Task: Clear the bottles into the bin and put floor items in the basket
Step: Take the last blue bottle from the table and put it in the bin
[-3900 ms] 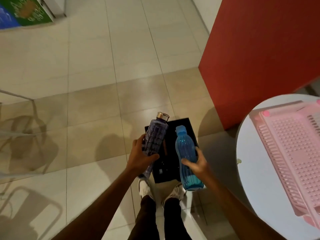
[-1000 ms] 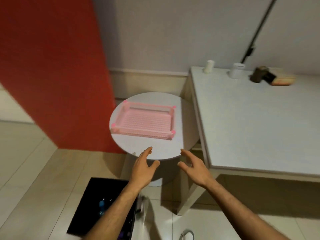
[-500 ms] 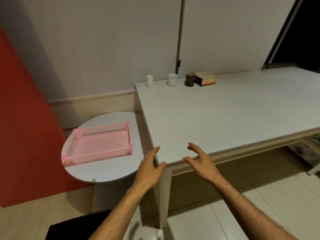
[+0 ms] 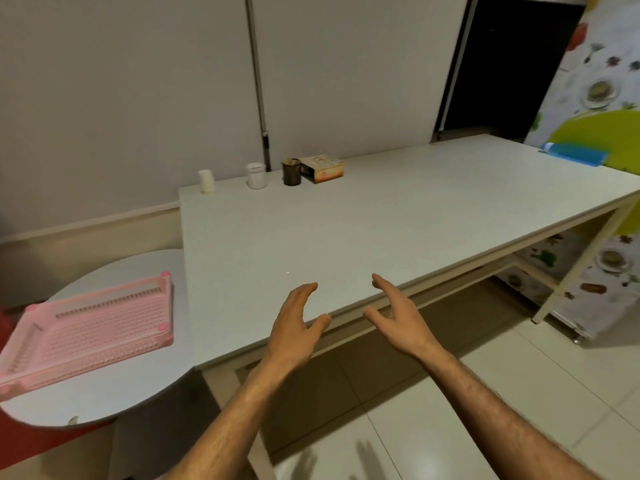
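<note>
Two bare forearms reach forward from the bottom of the view over a pale tiled floor (image 4: 519,393). The left hand (image 4: 294,327) and right hand (image 4: 401,320) hover side by side at the near edge of a long white table (image 4: 346,237), palms turned toward each other, fingers spread and relaxed, holding nothing. To the left, just beside the long table, a lower round white table (image 4: 114,393) carries a shallow pink basket (image 4: 86,327) with a perforated bottom. At the long table's far left end, by the wall, stand a small white container (image 4: 206,181), a white cup (image 4: 256,175), a dark cup (image 4: 291,172) and a small box (image 4: 323,168), in a row. At the far right edge lies a blue bottle (image 4: 573,154), on its side.
</note>
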A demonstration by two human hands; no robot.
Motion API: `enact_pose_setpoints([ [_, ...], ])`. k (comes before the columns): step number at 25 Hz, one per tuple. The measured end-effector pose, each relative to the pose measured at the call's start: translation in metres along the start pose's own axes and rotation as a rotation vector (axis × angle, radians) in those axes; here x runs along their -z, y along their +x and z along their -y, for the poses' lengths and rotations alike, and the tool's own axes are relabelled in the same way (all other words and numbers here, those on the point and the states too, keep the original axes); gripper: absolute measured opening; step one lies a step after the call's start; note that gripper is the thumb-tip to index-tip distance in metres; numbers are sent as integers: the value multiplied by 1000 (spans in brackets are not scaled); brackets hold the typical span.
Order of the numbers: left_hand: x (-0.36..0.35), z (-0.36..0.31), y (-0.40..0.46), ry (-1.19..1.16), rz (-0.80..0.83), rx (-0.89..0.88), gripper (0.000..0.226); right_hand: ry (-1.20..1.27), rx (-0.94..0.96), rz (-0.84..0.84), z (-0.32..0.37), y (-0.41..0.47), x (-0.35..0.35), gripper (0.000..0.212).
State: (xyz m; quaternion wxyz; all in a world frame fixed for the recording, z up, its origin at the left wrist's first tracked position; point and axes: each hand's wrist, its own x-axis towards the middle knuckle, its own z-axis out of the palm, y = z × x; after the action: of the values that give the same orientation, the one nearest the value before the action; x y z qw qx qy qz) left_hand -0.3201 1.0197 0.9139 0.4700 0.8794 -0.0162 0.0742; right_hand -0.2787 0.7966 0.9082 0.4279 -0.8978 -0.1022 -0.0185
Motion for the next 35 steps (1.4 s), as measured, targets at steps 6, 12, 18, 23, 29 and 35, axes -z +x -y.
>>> enact_pose_setpoints([
  [6, -73, -54, 51, 1, 124, -114, 58, 13, -98, -117, -58, 10, 69, 73],
  [12, -147, -86, 127, -3, 296, -274, 57, -8, -227, -279, -109, 25, 121, 72],
  [18, -219, -121, 217, -88, 481, -395, 60, -103, -367, -462, -159, 57, 176, 71],
  [23, -268, -129, 273, -97, 609, -445, 62, -147, -431, -648, -198, 76, 192, 75],
  [29, -345, -161, 328, 70, 668, -525, 80, -267, -502, -645, -253, 104, 231, 82],
  [35, -440, -208, 379, 250, 636, -590, 87, -346, -479, -602, -332, 154, 309, 87],
])
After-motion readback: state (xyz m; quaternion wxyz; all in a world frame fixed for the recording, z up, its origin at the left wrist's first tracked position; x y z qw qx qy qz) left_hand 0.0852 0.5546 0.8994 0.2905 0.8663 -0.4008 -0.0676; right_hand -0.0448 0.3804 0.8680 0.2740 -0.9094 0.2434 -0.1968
